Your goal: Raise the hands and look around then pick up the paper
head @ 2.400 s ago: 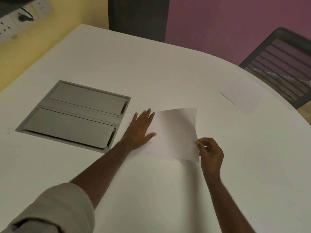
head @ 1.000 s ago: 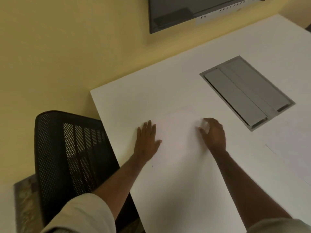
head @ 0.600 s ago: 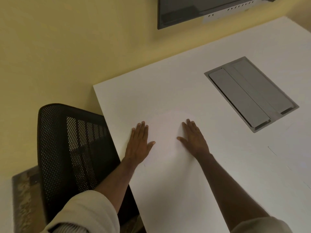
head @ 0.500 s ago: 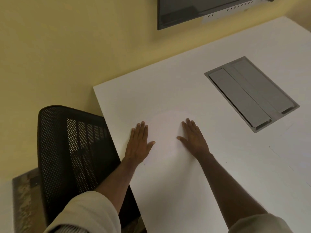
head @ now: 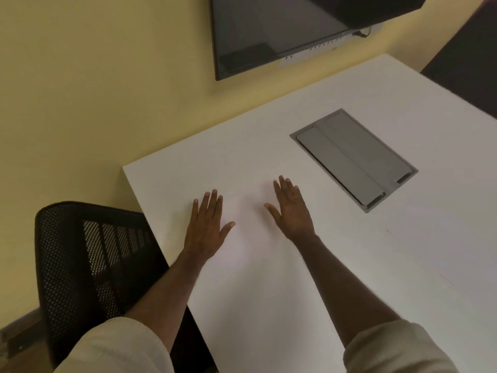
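My left hand (head: 205, 224) lies flat, palm down, fingers straight, on the white table (head: 269, 305) close to its left edge. My right hand (head: 290, 208) lies flat the same way a hand's width to the right. Between and under them a white sheet of paper (head: 246, 219) is barely told apart from the tabletop; its outline is too faint to trace. Neither hand grips anything.
A grey cable hatch (head: 355, 160) is set into the table to the right of my hands. A black mesh chair (head: 88, 259) stands at the table's left edge. A dark screen (head: 269, 30) hangs on the yellow wall. Faint paper edges (head: 446, 278) show at right.
My right hand let go of the sheet's edge and went flat beside the left. Since half a second ago both hands stay flat; the view has tilted slightly.
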Action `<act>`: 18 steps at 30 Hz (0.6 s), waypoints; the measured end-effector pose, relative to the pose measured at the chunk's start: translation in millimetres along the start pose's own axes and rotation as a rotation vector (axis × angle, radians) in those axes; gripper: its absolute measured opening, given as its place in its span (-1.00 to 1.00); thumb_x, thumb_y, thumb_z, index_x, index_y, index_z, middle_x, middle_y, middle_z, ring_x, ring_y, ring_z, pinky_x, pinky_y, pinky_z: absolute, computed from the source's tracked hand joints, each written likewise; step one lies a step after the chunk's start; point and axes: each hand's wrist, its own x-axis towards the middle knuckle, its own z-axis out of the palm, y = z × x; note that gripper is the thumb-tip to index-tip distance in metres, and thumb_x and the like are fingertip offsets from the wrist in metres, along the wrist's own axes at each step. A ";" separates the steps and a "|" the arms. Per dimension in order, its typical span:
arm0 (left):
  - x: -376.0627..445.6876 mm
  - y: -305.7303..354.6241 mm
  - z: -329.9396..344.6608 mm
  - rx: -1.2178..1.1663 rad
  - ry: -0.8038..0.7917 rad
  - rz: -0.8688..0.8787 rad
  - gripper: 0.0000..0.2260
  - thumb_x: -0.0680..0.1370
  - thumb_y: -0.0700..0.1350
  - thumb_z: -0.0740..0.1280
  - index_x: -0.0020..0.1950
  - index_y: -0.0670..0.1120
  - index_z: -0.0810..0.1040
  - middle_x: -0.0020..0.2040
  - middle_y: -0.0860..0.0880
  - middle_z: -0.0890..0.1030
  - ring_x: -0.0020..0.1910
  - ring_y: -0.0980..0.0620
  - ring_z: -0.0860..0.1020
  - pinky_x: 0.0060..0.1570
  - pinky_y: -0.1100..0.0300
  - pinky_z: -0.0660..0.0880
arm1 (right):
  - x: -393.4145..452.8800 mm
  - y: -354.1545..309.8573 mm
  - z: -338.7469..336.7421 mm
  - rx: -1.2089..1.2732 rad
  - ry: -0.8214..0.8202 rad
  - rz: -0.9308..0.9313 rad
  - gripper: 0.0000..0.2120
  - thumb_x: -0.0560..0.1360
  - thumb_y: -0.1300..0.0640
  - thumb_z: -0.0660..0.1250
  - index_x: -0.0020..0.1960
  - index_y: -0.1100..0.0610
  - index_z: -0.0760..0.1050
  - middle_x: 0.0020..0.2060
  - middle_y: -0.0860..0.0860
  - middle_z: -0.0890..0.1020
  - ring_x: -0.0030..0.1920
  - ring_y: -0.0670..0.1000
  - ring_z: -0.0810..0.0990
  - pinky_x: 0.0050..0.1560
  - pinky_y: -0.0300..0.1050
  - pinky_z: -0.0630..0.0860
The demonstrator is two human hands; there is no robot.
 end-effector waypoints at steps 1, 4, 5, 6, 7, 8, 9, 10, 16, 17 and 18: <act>11.9 1.5 -15.2 -0.010 0.033 0.031 -0.29 0.67 0.28 -0.12 0.60 -0.24 0.13 0.63 -0.23 0.08 0.62 -0.19 0.05 0.54 -0.24 0.10 | 3.5 -0.5 -15.6 -0.019 0.033 -0.009 -0.30 0.64 -0.23 -0.02 0.59 0.22 0.15 0.60 0.16 0.15 0.61 0.13 0.08 0.60 0.05 -0.01; 54.6 15.0 -70.8 -0.033 0.167 0.147 -0.32 0.68 0.24 -0.03 0.58 -0.27 0.18 0.61 -0.25 0.15 0.61 -0.21 0.11 0.53 -0.23 0.13 | 11.9 0.9 -71.8 -0.059 0.133 0.006 -0.32 0.66 -0.20 0.02 0.58 0.26 0.16 0.58 0.19 0.18 0.60 0.15 0.10 0.60 0.06 -0.02; 69.7 23.8 -91.7 -0.036 0.217 0.189 -0.33 0.68 0.23 0.00 0.58 -0.28 0.18 0.61 -0.26 0.15 0.61 -0.21 0.11 0.53 -0.23 0.13 | 12.9 2.8 -92.8 -0.075 0.175 0.020 -0.32 0.66 -0.20 0.03 0.58 0.26 0.16 0.58 0.19 0.19 0.60 0.15 0.11 0.60 0.04 -0.06; 84.2 34.2 -113.2 -0.033 0.265 0.228 -0.33 0.69 0.21 0.02 0.58 -0.29 0.16 0.61 -0.27 0.14 0.61 -0.22 0.09 0.54 -0.22 0.12 | 12.7 4.4 -114.3 -0.097 0.216 0.033 -0.32 0.66 -0.20 0.03 0.58 0.26 0.15 0.58 0.19 0.19 0.60 0.16 0.11 0.60 0.01 -0.09; 96.9 46.4 -134.0 -0.028 0.313 0.256 -0.34 0.69 0.20 0.03 0.59 -0.29 0.13 0.61 -0.27 0.12 0.61 -0.21 0.07 0.54 -0.21 0.10 | 11.0 6.3 -135.2 -0.126 0.251 0.046 -0.31 0.66 -0.21 0.02 0.59 0.26 0.13 0.58 0.19 0.18 0.60 0.16 0.10 0.60 0.01 -0.11; 108.8 60.6 -154.4 -0.020 0.356 0.278 -0.34 0.69 0.19 0.03 0.60 -0.28 0.10 0.62 -0.27 0.09 0.62 -0.20 0.05 0.55 -0.20 0.09 | 8.1 8.0 -156.1 -0.155 0.282 0.059 -0.30 0.66 -0.22 0.00 0.60 0.25 0.10 0.59 0.18 0.15 0.61 0.15 0.07 0.60 0.02 -0.11; 119.4 73.8 -172.8 -0.013 0.387 0.288 -0.35 0.70 0.18 0.01 0.61 -0.27 0.07 0.63 -0.26 0.07 0.62 -0.19 0.03 0.56 -0.18 0.07 | 6.1 8.6 -174.7 -0.180 0.311 0.069 -0.30 0.66 -0.23 -0.03 0.61 0.23 0.06 0.60 0.17 0.12 0.61 0.14 0.03 0.61 0.04 -0.10; 128.7 88.9 -191.1 -0.007 0.410 0.299 -0.35 0.70 0.18 -0.03 0.62 -0.26 0.04 0.63 -0.24 0.05 0.63 -0.19 0.01 0.56 -0.18 0.06 | 2.3 10.2 -193.8 -0.202 0.340 0.084 -0.30 0.66 -0.24 -0.05 0.62 0.22 0.03 0.61 0.16 0.09 0.62 0.13 0.00 0.61 0.07 -0.09; 160.8 184.7 -285.8 0.068 0.544 0.442 -0.37 0.69 0.14 -0.12 0.62 -0.24 -0.12 0.64 -0.24 -0.07 0.63 -0.19 -0.07 0.58 -0.16 -0.01 | -44.6 35.2 -319.3 -0.308 0.555 0.252 -0.30 0.67 -0.25 -0.08 0.63 0.19 0.01 0.62 0.13 0.06 0.62 0.10 -0.05 0.61 0.11 -0.11; 162.7 201.4 -297.2 0.070 0.559 0.469 -0.37 0.69 0.13 -0.11 0.62 -0.24 -0.13 0.64 -0.24 -0.08 0.63 -0.19 -0.08 0.58 -0.16 -0.01 | -56.8 40.5 -338.0 -0.329 0.584 0.279 -0.30 0.67 -0.25 -0.07 0.63 0.19 0.01 0.62 0.13 0.07 0.62 0.10 -0.04 0.61 0.10 -0.11; 163.8 217.7 -307.1 0.069 0.570 0.495 -0.37 0.68 0.11 -0.08 0.62 -0.24 -0.13 0.64 -0.23 -0.09 0.63 -0.19 -0.08 0.58 -0.16 -0.01 | -70.2 45.1 -354.6 -0.359 0.605 0.304 -0.30 0.67 -0.25 -0.07 0.63 0.19 0.00 0.62 0.12 0.07 0.62 0.09 -0.04 0.61 0.10 -0.11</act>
